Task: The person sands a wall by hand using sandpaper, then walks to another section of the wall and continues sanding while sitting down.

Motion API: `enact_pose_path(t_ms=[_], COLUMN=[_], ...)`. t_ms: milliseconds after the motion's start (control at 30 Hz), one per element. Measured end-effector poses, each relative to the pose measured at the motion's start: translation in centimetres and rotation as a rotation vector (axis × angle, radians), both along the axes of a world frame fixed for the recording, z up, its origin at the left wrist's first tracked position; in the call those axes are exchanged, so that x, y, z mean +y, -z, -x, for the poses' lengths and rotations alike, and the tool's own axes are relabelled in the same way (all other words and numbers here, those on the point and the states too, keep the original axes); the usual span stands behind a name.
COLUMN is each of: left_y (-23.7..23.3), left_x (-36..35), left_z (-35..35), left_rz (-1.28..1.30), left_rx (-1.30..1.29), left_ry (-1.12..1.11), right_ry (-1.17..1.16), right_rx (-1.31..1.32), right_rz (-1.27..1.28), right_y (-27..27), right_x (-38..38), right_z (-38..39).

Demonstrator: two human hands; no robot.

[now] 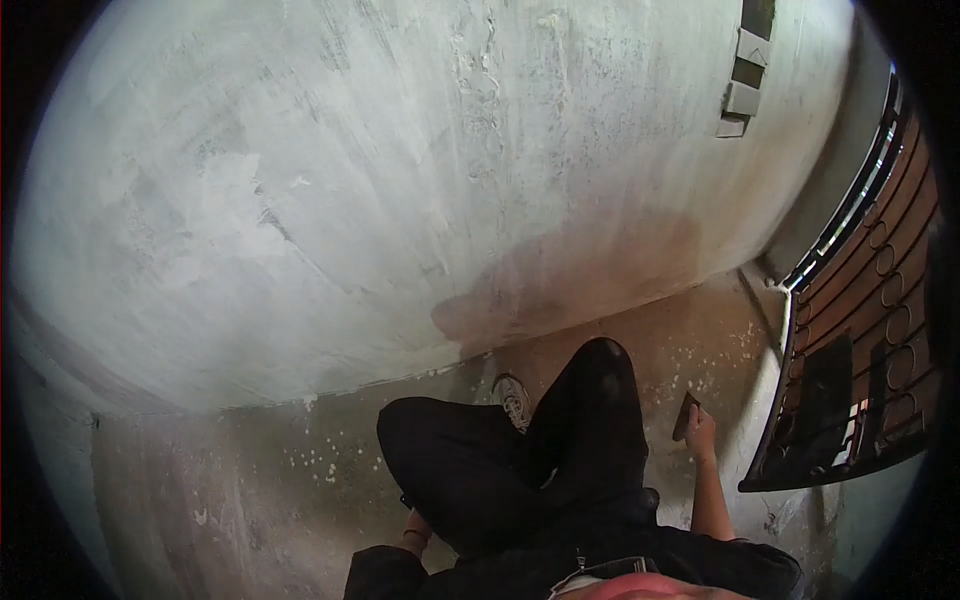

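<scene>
- From my remote post, I watch the right hand (702, 430) grasp a dark, flat-bladed tool (685, 416) over the floor (665, 350), just beside the barred gate (870, 340).
- The left hand (416, 524), farther from the gate, is largely hidden by a leg (450, 455); I cannot tell what, if anything, it holds.
- I judge the tool light and stiff, thin along its edge, best gripped at the end nearest the gate.

Black cloth trousers (595, 440), lower centre of frame; black short-sleeved top (700, 562), bottom edge; pale laced shoe (513, 402), near centre.
</scene>
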State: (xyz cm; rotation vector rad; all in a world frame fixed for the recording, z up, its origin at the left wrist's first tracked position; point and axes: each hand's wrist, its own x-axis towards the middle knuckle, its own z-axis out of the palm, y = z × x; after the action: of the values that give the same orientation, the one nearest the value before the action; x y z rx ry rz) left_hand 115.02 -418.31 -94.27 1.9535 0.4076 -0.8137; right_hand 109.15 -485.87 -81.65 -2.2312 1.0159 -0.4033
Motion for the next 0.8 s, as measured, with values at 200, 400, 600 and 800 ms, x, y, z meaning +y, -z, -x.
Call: enact_pose_path(t_ms=[200, 400, 600, 800], left_y=[2.8, 4.4, -16.9, -12.9], left_x=[1.0, 4.5, 4.2, 4.9], left_z=[2.7, -7.9, -17.5, -12.9], left_rz=[-0.071, -0.925, -0.243, -0.279], left_rx=[-0.139, -0.656, -0.938, -0.596], left_ry=[0.183, 0.647, -0.486, -0.565], right_ry=[-0.019, -0.140, -0.163, -0.185], right_rx=[0.049, -0.375, -0.820, -1.278], right_rz=[0.012, 0.271, 0.520, 0.952], right_y=[-0.7, -9.2, -29.1, -45.3], right_x=[-0.3, -1.8, -2.8, -0.7], right_z=[-1.8, -12.6, -27.2, -39.2])
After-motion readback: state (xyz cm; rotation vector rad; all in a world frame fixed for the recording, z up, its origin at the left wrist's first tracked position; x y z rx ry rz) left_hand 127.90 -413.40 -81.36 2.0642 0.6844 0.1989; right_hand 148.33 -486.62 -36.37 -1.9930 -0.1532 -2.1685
